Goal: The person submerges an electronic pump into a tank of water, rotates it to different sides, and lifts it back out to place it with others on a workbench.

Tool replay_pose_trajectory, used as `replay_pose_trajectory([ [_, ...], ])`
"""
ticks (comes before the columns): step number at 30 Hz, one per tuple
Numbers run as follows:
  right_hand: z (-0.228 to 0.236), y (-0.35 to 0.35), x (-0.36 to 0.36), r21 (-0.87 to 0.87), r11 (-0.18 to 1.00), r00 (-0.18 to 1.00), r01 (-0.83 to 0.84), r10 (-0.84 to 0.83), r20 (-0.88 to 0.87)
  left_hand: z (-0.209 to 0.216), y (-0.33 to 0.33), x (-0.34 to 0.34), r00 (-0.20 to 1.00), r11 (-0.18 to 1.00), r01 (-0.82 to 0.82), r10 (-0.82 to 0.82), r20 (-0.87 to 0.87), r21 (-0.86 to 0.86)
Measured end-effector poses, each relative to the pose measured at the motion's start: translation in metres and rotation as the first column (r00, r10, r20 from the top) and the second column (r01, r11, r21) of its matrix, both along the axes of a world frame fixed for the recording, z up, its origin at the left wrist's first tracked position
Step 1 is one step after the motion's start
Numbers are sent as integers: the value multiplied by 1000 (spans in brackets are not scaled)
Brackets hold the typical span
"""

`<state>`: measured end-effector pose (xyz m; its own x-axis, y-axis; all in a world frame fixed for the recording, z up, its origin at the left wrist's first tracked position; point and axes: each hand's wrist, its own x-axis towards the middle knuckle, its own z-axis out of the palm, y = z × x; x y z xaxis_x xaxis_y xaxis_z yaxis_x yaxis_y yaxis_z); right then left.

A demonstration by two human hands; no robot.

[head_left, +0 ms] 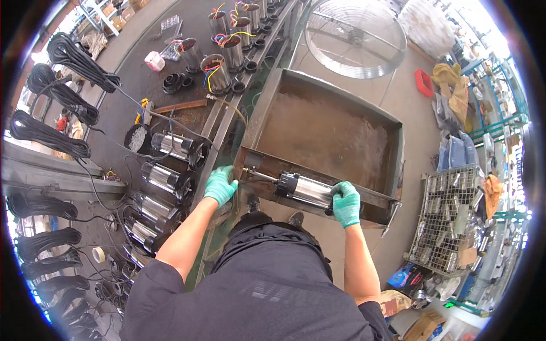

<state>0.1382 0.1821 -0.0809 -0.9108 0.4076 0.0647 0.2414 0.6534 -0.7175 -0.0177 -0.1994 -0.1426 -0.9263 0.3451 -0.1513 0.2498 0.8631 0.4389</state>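
A motor (307, 190) with a shiny steel body and a black end piece lies crosswise on the near ledge of a water-filled metal tank (328, 158). My gloved right hand (346, 204) is closed round its right end, the fingers curled over the rim. A thin metal rod (261, 174) runs from the black end toward the tank's left wall. My gloved left hand (220, 184) is beside the left end of that ledge, at the bench edge. Its thumb stands apart from the fingers, and I see nothing in it. What its fingertips touch is hidden.
Similar motors (163, 176) with coiled black cables (48, 134) line the bench at left. Farther up stand open steel cylinders (216, 74) with coloured wires. A round fan guard (356, 37) is behind the tank. At right are a wire basket of metal parts (446, 219) and a red bin (423, 83).
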Motion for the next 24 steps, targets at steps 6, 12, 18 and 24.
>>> replay_pose_trajectory([
  [6, -1, -3, -2, 175, 984, 993, 28, -8, -114, 16, 40, -43, 923, 902, 268, -342, 178, 339],
  [12, -2, -15, 2, 170, 985, 998, 19, -8, -69, -4, 28, -42, 901, 896, 267, -363, 238, 356],
  [18, -3, -14, 4, 188, 981, 999, 42, -35, -42, -14, 56, -52, 452, 880, -433, 22, 892, 197],
  [24, -6, -14, 1, 189, 981, 999, 40, -38, -15, 3, 40, -42, 893, 910, 212, -329, 308, 356],
])
